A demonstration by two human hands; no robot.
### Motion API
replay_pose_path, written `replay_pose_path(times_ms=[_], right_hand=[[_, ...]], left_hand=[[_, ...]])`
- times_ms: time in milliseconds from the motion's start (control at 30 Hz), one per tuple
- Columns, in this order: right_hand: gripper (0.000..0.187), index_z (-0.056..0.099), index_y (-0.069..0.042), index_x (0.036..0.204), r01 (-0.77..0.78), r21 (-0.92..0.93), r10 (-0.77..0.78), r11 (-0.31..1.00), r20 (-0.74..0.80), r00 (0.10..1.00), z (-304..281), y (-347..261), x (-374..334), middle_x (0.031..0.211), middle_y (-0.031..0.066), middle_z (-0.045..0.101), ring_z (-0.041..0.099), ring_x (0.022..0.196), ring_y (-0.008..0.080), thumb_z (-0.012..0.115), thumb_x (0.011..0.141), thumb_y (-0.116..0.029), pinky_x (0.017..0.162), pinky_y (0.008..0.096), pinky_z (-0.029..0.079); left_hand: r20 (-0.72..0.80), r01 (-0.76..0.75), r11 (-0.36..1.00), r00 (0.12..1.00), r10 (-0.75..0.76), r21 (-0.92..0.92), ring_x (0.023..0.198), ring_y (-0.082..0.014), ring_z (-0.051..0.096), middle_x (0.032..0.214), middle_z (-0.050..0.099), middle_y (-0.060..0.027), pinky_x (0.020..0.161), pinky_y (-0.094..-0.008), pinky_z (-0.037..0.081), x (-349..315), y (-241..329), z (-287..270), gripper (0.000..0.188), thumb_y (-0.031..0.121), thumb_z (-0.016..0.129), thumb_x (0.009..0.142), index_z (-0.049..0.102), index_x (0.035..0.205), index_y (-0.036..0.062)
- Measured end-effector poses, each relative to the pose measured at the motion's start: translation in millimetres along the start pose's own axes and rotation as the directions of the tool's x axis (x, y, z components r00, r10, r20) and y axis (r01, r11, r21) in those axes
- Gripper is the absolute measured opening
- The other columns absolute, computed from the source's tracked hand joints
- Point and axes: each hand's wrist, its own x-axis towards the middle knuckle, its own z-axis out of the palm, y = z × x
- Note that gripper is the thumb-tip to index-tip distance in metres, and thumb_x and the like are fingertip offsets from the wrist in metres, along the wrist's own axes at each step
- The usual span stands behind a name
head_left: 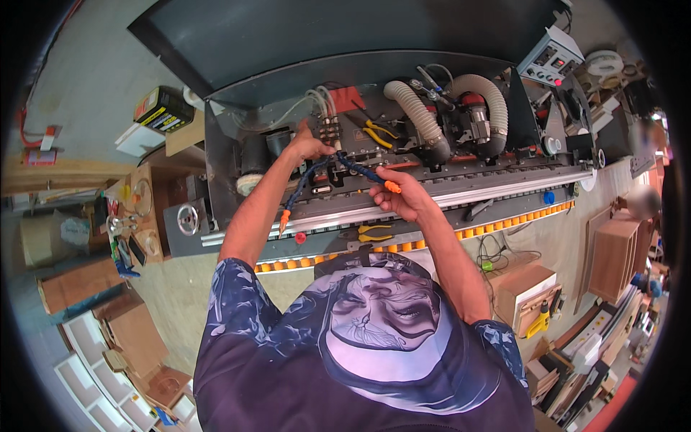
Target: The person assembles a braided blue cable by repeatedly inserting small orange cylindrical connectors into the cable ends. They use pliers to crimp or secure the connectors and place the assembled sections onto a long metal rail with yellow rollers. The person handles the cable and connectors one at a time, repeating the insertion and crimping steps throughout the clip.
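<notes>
A long dark machine (214, 144) fills the middle, with its big grey lid (345, 36) open at the back. Two fat pale hoses, the nearer one (416, 111) and the farther one (497, 108), curl up inside it on the right. A light box with buttons (551, 61) sits past them, at the right end.

The left hand (309, 144) is beside the small metal block (330, 132), where thin clear tubes come in. Its fingers are partly hidden, so I cannot tell if it grips or just touches. The right hand (404, 196) is closed around the right blue hose (358, 169), near its end. The left blue hose (301, 186) hangs down over the front edge with no hand on it.

One yellow pair of pliers (379, 137) lies inside, and another yellow pair (374, 234) lies at the front.

The right orange tip (392, 187) pokes out by the right hand; the left orange tip (284, 219) points down near a red knob (300, 237).

To handle the hose well, I think it is best to keep the block steady and bend the hose slowly, because a hard tug could pop it apart.
</notes>
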Motion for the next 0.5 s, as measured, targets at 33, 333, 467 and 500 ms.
replay_pose_path(times_ms=[33,333,467,500], right_hand=[[0.025,0.060,-0.007,0.112,-0.005,0.007,0.005,1.000,-0.009,1.000,0.6,-0.7,1.3,0.087,0.0137,0.075,0.070,0.066,0.0185,0.064,0.108,-0.032,0.052,0.0285,0.054],[0.019,0.063,-0.002,0.106,0.072,-0.003,-0.072,0.997,-0.034,0.997,4.4,-5.5,1.7,0.083,0.0041,0.066,0.059,0.064,0.0107,0.065,0.103,-0.020,0.049,0.0241,0.045],[0.017,0.062,-0.002,0.102,0.101,-0.058,-0.102,0.993,-0.011,0.995,18.4,-8.9,-7.5,0.083,0.0043,0.064,0.058,0.062,0.0095,0.067,0.101,-0.019,0.046,0.0239,0.042],[0.017,0.062,-0.002,0.100,0.103,-0.071,-0.104,0.992,-0.009,0.995,19.4,-8.8,-8.6,0.083,0.0048,0.064,0.058,0.062,0.0097,0.067,0.100,-0.019,0.046,0.0244,0.041]], left_hand=[[0.016,0.008,0.999,1.000,-0.008,-0.045,0.119,-0.0322,0.067,0.140,0.060,-0.0247,0.097,-0.0425,0.058,5.3,-1.8,4.4,0.141,-0.003,0.094,0.072,-0.010,0.167,0.0023],[0.000,-0.086,0.952,0.996,0.090,-0.295,0.100,-0.0285,0.073,0.117,0.068,-0.0150,0.074,-0.0408,0.063,46.2,-30.6,39.6,0.126,-0.005,0.092,0.077,0.002,0.165,0.0084],[-0.006,-0.037,0.963,0.999,0.036,-0.268,0.095,-0.0264,0.074,0.115,0.069,-0.0132,0.068,-0.0399,0.062,30.1,-22.0,32.5,0.122,-0.004,0.091,0.079,0.005,0.164,0.0131],[0.004,-0.026,0.955,1.000,0.029,-0.294,0.095,-0.0259,0.074,0.115,0.069,-0.0129,0.067,-0.0394,0.063,27.7,-21.7,32.1,0.123,-0.004,0.091,0.078,0.006,0.164,0.0133]])
